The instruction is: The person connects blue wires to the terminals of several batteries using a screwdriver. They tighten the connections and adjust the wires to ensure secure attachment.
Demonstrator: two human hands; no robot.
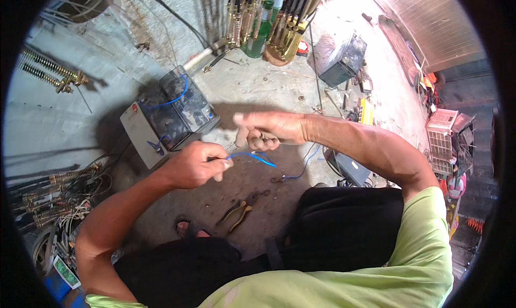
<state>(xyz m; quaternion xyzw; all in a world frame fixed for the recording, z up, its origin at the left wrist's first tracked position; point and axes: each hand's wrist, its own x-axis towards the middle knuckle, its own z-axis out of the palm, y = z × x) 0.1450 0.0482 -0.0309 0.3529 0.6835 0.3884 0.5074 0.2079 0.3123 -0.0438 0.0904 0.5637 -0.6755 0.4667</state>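
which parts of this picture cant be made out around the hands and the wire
Head view:
- Blue wire: its stretch inside the left hand is hidden by that hand.
- Right hand: its curled fingers hide the palm, so what it grips, if anything, is unclear.
- Foot: mostly hidden by the black trousers.
- Round wire-framed thing: cut off by the upper edge.

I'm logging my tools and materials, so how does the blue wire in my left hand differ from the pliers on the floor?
The blue wire is thin and curved, while the pliers are a two-handled tool. The wire is blue; the pliers are dark with yellow on the handles. The wire is in the grip of your left hand; the pliers lie on the floor. Both are in front of you.
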